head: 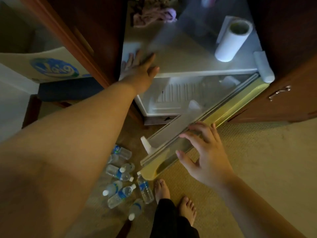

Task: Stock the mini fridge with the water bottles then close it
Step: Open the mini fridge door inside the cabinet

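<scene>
Several clear plastic water bottles with white caps and blue labels (122,179) lie scattered on the beige carpet (248,160) just left of the person's bare feet (173,196), none inside the fridge. They point every which way: the one nearest the feet lies with its cap toward the fridge door, others lie crosswise or with caps toward the camera.

The small white mini fridge (180,59) stands between dark wooden cabinet panels (283,100), its door (202,134) swung open toward the right and reaching out over the carpet, its long edge running diagonally from the hinge at upper right down to lower left. On the fridge top stand a white paper towel roll (231,40) and, at the back, what looks like a crumpled purple cloth (154,14), though it is blurred. A blue-and-white printed bag (54,67) sits at the left.

The left hand (140,69) reaches over the fridge's top left corner, fingers straight and spread, holding nothing. The right hand (204,153) has relaxed, spread fingers, its fingertips on the door's upper edge without gripping it.
</scene>
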Action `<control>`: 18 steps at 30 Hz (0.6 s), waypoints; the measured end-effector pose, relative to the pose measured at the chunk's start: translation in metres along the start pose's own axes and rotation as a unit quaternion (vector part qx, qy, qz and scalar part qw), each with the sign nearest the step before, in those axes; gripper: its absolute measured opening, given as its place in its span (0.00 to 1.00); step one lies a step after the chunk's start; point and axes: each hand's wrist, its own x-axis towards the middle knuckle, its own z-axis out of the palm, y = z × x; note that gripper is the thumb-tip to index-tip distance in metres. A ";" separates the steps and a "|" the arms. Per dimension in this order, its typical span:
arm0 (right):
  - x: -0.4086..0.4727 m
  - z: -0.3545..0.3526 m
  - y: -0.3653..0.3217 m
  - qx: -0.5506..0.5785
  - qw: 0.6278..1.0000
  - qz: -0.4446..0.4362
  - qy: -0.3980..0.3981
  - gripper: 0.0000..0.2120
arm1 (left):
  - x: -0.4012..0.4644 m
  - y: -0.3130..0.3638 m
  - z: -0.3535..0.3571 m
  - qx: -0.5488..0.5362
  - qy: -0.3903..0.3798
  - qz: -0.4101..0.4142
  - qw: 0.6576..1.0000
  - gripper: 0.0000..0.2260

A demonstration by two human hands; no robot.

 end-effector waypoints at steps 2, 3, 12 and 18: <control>-0.013 0.001 -0.006 0.000 0.999 0.032 0.038 0.17 | -0.006 0.007 0.006 0.019 0.008 -0.022 1.000 0.26; -0.019 0.002 -0.009 -0.005 0.997 0.052 0.055 0.15 | -0.008 0.009 0.009 0.028 0.012 -0.031 0.999 0.25; -0.063 -0.010 -0.009 -0.073 0.961 0.263 0.040 0.37 | -0.013 0.013 0.014 0.052 0.016 -0.050 0.997 0.25; -0.091 -0.030 0.035 -0.184 0.937 0.297 -0.004 0.41 | -0.012 0.012 0.019 0.060 0.032 -0.046 0.997 0.25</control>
